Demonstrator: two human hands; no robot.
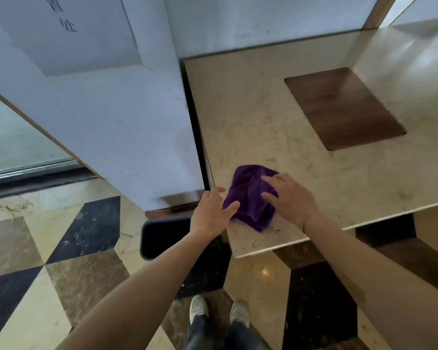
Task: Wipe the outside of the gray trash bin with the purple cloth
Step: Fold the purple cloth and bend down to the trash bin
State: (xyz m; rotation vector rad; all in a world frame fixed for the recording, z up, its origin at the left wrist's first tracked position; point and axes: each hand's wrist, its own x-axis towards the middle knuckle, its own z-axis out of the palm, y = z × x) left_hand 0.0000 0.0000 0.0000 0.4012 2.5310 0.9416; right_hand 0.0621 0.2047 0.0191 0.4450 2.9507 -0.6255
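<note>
A crumpled purple cloth [249, 198] lies near the front left corner of a beige marble counter [288, 147]. My right hand [291, 198] rests on the cloth's right side, fingers spread flat. My left hand [211, 213] is open at the cloth's left edge, fingertips touching it. Below the counter's left corner, on the floor, stands the gray trash bin [162, 236]; only part of its rim and dark inside show, the rest is hidden behind my left arm and the counter.
A white wall panel [124, 122] stands left of the counter, close above the bin. A brown rectangular inset [344, 107] sits in the counter top. The floor [61, 248] has a diamond pattern of tiles. My two shoes [218, 311] are at the bottom.
</note>
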